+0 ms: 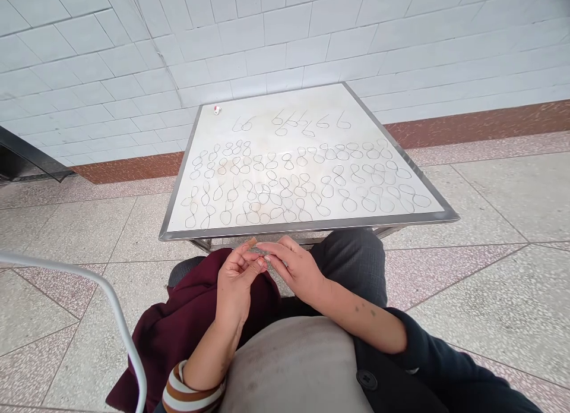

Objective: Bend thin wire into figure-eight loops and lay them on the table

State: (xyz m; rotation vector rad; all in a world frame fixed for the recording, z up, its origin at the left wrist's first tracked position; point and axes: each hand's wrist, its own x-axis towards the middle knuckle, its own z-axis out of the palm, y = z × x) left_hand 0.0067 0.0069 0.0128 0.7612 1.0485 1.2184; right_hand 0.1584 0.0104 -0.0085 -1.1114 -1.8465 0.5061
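Observation:
Both hands meet just in front of the near edge of a white table (pixel 267 139) with a grey metal rim. My left hand (pixel 240 270) is closed, with thumb and fingertips pinched on something small and thin that I cannot make out; a tan wrap sits on one finger. My right hand (pixel 291 264) is closed too, its fingertips pressed against those of my left hand at the same small item. On the table lie several thin wire loops (pixel 350 204), many shaped like a figure eight, and farther back several pieces shaped like a 6 (pixel 343 125).
A small white and red object (pixel 217 110) sits at the table's far left corner. Behind stands a white tiled wall (pixel 285 38). A pale curved bar (pixel 118 318) rises at the left. Dark red cloth (pixel 164 336) lies over my left side.

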